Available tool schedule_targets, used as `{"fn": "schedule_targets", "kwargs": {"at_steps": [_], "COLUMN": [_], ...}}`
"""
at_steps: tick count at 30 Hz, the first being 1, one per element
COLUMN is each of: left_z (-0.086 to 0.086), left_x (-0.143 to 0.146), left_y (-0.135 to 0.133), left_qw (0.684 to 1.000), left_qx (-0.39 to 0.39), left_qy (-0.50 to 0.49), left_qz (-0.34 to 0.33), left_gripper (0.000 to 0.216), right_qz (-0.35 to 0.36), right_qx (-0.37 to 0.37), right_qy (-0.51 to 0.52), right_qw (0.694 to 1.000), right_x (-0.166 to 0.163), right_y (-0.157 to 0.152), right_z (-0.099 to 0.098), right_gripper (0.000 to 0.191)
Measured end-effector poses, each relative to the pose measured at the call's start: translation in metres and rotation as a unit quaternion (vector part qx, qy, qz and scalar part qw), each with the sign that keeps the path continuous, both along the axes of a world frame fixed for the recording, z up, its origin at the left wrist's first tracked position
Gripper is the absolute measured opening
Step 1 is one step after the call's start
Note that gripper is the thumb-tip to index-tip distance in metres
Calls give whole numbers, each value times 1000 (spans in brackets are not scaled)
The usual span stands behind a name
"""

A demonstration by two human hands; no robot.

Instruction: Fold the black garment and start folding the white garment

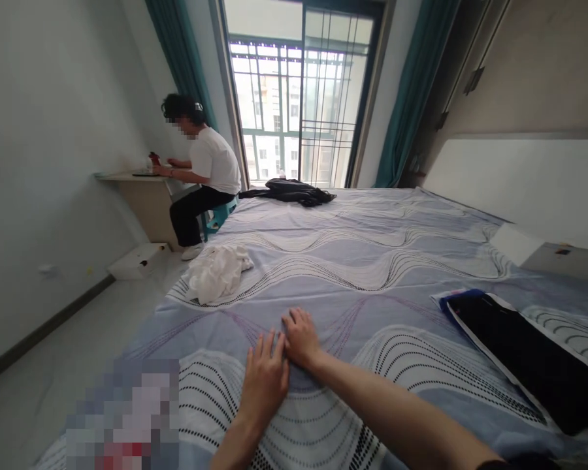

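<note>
Both of my hands lie side by side on the blue-grey patterned bedsheet (372,248) near the bed's front edge. My left hand (265,375) rests flat, fingers stretched out and pointing away from me. My right hand (300,336) lies just beyond it, palm down, fingers slightly curled on the fabric, touching the left fingertips. Neither hand holds anything. A crumpled white garment (218,271) lies on the sheet to the upper left, well apart from my hands.
A dark garment (291,190) lies at the bed's far edge by the window. A black item on a white-edged bag (524,349) lies at right. Another person (203,173) sits on a stool at a wall desk (127,177) at left. A white box (137,260) sits on the floor.
</note>
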State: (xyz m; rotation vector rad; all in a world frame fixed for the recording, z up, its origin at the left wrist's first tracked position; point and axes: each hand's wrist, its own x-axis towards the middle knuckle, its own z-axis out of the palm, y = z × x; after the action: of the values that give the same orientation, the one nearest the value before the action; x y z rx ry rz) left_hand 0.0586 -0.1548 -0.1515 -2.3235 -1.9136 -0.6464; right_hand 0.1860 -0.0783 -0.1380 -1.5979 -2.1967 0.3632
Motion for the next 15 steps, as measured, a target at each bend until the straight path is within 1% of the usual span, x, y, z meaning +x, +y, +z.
{"fn": "schedule_targets", "kwargs": {"at_steps": [2,3,6,8,9,10,12,14,15], "left_z": [4,7,16,19,20,20,17,13,11], "left_x": [-27,-42,-82,-97,-101,-102,-102,-101,-101], "left_y": [16,23,34,37,38,39,41,44,45], "left_qw": [998,995,984,977,975,975,975,975,974], "left_qx": [51,75,123,136,137,136,132,133,134], "left_qy": [-33,-52,-106,-131,-139,-144,-149,-154,-156], "left_qz": [18,27,68,97,103,103,96,92,94], "left_gripper": [52,52,55,56,56,55,55,54,54], "right_qz": [-1,-7,-61,-108,-127,-139,-147,-144,-139], "right_qx": [-6,-16,-81,-130,-150,-165,-185,-191,-188], "right_qy": [59,90,186,222,229,232,246,277,299], "right_qw": [998,996,977,960,953,948,940,931,925], "right_x": [-39,-60,-121,-157,-172,-185,-203,-211,-211], "right_y": [34,51,96,123,135,147,165,175,176], "right_z": [7,11,21,27,29,30,31,31,30], "right_gripper": [40,40,52,58,58,55,39,22,16]}}
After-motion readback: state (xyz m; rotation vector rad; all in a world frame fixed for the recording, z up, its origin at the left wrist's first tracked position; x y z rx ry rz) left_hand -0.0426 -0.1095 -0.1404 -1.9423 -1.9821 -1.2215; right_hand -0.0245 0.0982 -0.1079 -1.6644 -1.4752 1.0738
